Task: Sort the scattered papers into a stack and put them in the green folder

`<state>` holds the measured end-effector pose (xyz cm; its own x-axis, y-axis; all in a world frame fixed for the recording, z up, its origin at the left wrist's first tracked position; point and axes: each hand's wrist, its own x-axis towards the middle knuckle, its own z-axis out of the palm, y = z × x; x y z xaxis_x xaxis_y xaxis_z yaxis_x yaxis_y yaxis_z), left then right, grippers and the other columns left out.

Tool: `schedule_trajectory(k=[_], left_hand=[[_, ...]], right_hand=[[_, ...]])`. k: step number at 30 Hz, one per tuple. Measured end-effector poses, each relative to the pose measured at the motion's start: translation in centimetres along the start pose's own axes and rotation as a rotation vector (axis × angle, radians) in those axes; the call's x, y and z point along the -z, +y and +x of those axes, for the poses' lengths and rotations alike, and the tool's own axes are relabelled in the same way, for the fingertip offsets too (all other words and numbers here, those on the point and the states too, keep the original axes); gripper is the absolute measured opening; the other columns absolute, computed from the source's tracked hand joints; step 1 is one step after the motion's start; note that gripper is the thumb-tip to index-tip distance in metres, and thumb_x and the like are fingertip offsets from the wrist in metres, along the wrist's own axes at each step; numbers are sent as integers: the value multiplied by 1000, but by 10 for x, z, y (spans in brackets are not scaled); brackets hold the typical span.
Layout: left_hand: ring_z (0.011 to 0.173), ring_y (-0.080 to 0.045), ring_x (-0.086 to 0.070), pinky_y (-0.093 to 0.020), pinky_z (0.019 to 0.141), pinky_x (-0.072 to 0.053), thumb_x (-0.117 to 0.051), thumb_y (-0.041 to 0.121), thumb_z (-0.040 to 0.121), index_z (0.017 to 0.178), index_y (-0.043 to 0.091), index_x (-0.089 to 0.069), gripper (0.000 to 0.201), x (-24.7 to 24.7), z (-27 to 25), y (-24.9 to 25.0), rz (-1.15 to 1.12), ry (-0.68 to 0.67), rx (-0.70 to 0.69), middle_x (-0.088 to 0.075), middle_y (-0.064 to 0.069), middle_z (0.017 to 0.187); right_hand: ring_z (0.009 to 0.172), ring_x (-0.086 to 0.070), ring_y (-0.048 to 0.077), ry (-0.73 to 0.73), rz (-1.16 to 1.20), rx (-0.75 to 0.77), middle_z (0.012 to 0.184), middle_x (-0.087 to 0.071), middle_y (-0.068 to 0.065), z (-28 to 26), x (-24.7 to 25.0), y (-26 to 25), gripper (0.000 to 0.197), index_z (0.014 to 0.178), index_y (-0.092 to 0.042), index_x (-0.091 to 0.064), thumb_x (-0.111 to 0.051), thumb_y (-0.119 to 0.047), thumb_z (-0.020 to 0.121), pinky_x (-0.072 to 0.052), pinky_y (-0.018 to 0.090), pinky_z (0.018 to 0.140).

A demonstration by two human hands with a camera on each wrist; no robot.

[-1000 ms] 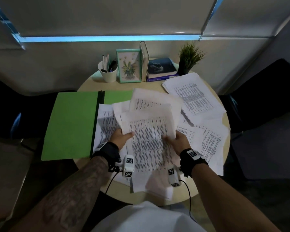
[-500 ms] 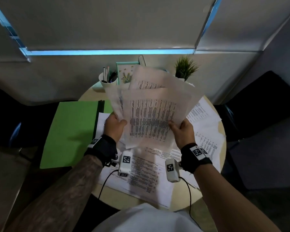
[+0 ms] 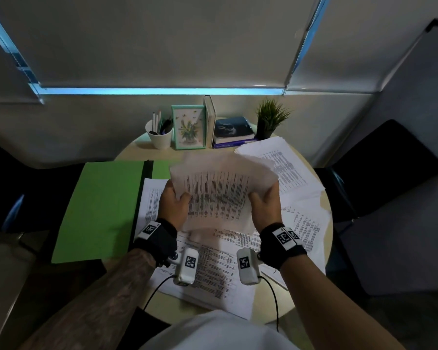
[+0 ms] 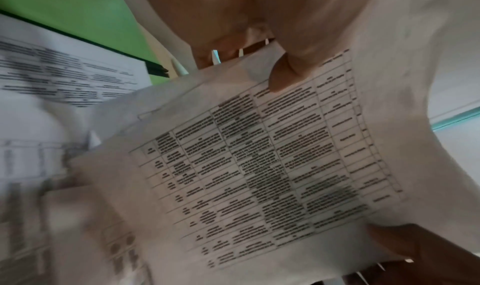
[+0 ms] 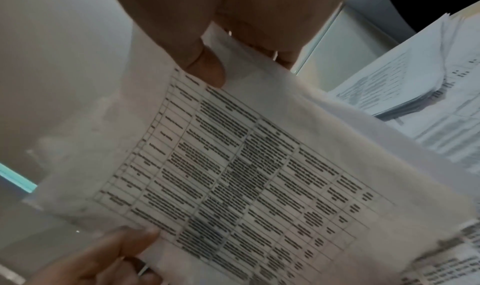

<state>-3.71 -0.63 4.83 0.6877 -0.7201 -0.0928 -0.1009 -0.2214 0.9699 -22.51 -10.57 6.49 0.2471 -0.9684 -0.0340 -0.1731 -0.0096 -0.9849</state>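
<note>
A bundle of printed sheets with table text is held upright above the round table, blurred by motion. My left hand grips its left edge, thumb on the front. My right hand grips its right edge the same way. In the left wrist view the thumb pinches the bundle; in the right wrist view the thumb pinches the same bundle. The open green folder lies to the left, partly over the table's edge. Loose papers lie under the hands, and more papers at the right.
At the table's back stand a white pen cup, a framed flower picture, an upright book, stacked books and a small potted plant. A dark chair is at the right.
Both hands lifted the bundle off the table, raised it high, and have now brought it lower and more upright. The sheets have slid closer together.
</note>
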Motion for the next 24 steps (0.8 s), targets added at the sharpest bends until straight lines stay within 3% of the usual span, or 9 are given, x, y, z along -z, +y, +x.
schedule_trajectory(k=[3,5,7,9,12,15,18,20,24], left_hand=[[108,-22,-60,-32,89,-48,-52,2,90,124,9,-52,34,-3,0,-21,29,-56,82,-64,-6,116],[106,-26,-62,-30,81,-52,-50,2,91,121,13,-57,32,-7,1,-26,60,-106,100,-65,-7,112],[101,-27,-61,-29,78,-48,-47,3,93,122,12,-57,32,-11,5,-19,62,-100,88,-64,-8,109],[98,-22,-57,-27,81,-42,-49,3,94,124,5,-56,31,-13,9,-7,41,-20,44,-62,-7,108],[96,-20,-57,-26,82,-42,-54,3,92,119,2,-57,28,-15,11,-1,-57,69,52,-62,-6,107],[96,-24,-57,-26,76,-46,-52,1,91,110,8,-53,20,-15,8,-18,-60,13,135,-61,-3,99],[102,-28,-57,-33,87,-47,-47,2,94,115,9,-55,23,-18,8,-30,14,-81,159,-62,-5,104],[104,-26,-57,-28,86,-44,-45,4,96,122,7,-55,29,-20,11,-27,10,-77,129,-62,-8,112],[95,-20,-57,-23,77,-43,-50,0,91,117,7,-56,28,-21,16,-14,-93,4,96,-63,-1,104]], right_hand=[[86,-57,12,24,-18,-24,96,-54,-4,-1,0,8,36,118,-16,-40,-46,5,89,-48,20,67],[88,-55,19,35,-52,-32,92,-51,-9,2,-4,8,33,120,-7,-44,-42,8,90,-45,19,70],[87,-53,11,48,-62,-37,94,-51,-13,6,-8,4,34,121,-10,-46,-41,6,91,-43,23,76],[85,-54,5,61,-8,-34,94,-55,-10,11,-9,-1,31,114,-14,-46,-44,4,89,-49,28,76],[87,-56,17,77,52,-46,95,-58,0,19,-6,-1,26,103,-13,-44,-46,6,85,-50,33,75],[96,-59,22,33,46,-160,106,-61,5,17,-1,14,35,117,-14,-47,-47,4,86,-50,30,75],[105,-59,26,-6,-32,-210,108,-62,4,13,-2,29,46,129,-12,-50,-46,4,87,-46,29,78],[104,-58,24,10,-37,-193,108,-62,3,14,-4,27,43,127,-13,-51,-45,4,88,-45,29,81],[94,-57,21,59,29,-134,103,-60,3,19,-4,15,30,112,-19,-49,-46,0,89,-47,27,71]])
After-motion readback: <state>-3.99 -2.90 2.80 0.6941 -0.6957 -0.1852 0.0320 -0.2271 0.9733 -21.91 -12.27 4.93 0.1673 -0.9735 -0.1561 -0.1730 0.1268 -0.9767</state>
